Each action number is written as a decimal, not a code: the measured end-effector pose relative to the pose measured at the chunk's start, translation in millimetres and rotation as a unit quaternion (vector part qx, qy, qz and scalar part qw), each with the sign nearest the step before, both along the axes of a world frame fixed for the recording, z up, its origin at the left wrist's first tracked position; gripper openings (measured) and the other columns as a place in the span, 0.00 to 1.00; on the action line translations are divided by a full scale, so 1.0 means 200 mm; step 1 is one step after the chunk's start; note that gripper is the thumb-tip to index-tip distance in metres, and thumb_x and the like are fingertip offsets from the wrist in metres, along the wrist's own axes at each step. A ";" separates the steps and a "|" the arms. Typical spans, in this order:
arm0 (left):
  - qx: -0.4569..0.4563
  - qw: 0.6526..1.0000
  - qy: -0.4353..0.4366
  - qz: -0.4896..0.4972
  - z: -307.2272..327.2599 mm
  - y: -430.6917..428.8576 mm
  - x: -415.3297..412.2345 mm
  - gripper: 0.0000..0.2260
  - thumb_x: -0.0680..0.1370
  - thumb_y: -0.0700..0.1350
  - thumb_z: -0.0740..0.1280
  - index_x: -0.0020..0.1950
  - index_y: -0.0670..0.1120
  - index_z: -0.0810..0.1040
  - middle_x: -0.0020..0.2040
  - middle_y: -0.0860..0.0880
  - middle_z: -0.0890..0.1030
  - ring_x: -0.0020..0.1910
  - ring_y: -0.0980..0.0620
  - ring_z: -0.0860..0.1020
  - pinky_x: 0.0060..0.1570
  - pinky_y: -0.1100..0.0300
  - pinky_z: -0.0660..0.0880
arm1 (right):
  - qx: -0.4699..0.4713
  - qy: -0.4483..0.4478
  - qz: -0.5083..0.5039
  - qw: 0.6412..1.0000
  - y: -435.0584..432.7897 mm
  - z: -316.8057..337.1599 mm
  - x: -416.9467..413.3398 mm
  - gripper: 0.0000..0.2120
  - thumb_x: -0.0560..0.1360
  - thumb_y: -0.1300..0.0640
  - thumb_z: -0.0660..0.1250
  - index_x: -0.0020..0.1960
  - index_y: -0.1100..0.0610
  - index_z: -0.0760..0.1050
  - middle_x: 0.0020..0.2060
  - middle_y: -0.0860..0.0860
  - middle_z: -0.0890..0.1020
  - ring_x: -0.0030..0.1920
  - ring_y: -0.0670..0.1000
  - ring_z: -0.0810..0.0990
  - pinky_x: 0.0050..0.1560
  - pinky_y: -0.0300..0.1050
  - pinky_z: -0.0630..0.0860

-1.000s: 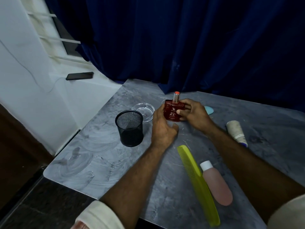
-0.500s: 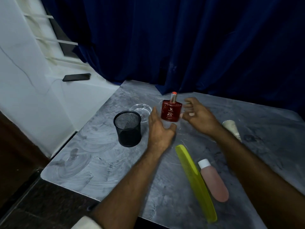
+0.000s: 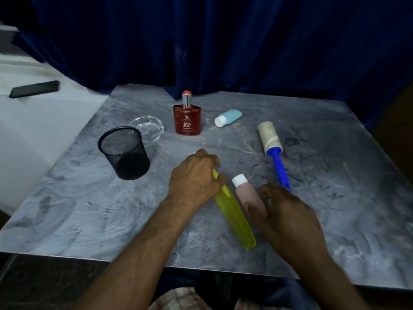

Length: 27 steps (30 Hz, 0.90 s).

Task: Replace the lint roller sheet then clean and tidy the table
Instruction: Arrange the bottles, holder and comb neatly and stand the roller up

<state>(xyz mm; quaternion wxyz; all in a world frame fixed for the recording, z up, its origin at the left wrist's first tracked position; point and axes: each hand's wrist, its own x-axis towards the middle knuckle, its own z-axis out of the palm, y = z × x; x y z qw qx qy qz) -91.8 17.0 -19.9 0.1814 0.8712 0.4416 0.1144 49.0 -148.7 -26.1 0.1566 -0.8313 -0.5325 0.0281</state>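
Note:
The lint roller [image 3: 269, 136], a dirty roll on a blue handle, lies at the right of the grey table [image 3: 335, 175]. A yellow comb [image 3: 237, 218] and a pink bottle [image 3: 244, 191] with a white cap lie side by side near the front. My left hand [image 3: 196, 177] covers the comb's far end, its fingers curled and its thumb on the comb. My right hand [image 3: 288, 215] hovers over the pink bottle's lower end with its fingers apart. A red perfume bottle [image 3: 187, 119] stands upright at the back.
A black mesh cup [image 3: 125, 153] stands at the left with a glass ashtray [image 3: 148, 128] behind it. A small light-blue bottle [image 3: 230, 117] lies right of the perfume. A phone [image 3: 34, 88] rests on the white ledge. Dark blue curtains hang behind the table.
Both hands let go of the red perfume bottle, which now stands alone, and pulled back toward me onto the comb and pink bottle. The view swung right, showing the whole lint roller.

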 end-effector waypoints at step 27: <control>-0.021 0.954 -0.275 0.118 -0.06 0.10 -0.22 0.36 0.76 0.49 0.76 0.82 0.51 0.66 0.76 0.52 0.73 0.43 0.61 0.83 0.52 0.51 0.83 | 0.209 0.238 0.203 0.926 0.87 0.20 -0.02 0.14 0.72 0.57 0.78 0.56 0.53 0.80 0.46 0.40 0.83 0.45 0.38 0.80 0.48 0.31 0.77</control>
